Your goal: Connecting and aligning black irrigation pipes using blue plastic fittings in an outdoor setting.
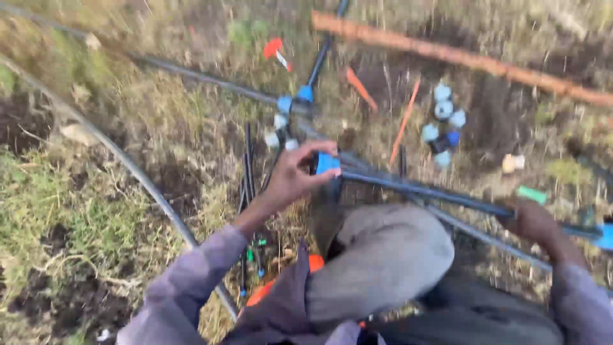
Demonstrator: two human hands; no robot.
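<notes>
Head view is blurred by motion; the ground of grass and dark soil (pixel 96 211) is seen from above, with a bent knee in grey trousers (pixel 383 255) at the lower centre. The left hand (pixel 295 174) is raised over the knee, its thumb and fingers pinched on a blue fitting (pixel 327 162) seated on the near end of a black pipe (pixel 434 191). The pipe runs from the fitting toward the right, just above the knee. The right hand (pixel 535 220) is closed around the same pipe near the right edge; a second blue piece (pixel 605 235) shows just beyond it. The hands are held well apart, one at each end of the visible pipe. A cluster of pale blue fittings (pixel 444 124) lies on the soil beyond the pipe. Further up, a blue tee joint (pixel 295 101) links other black pipes. An orange pipe (pixel 460 57) crosses the upper right.
</notes>
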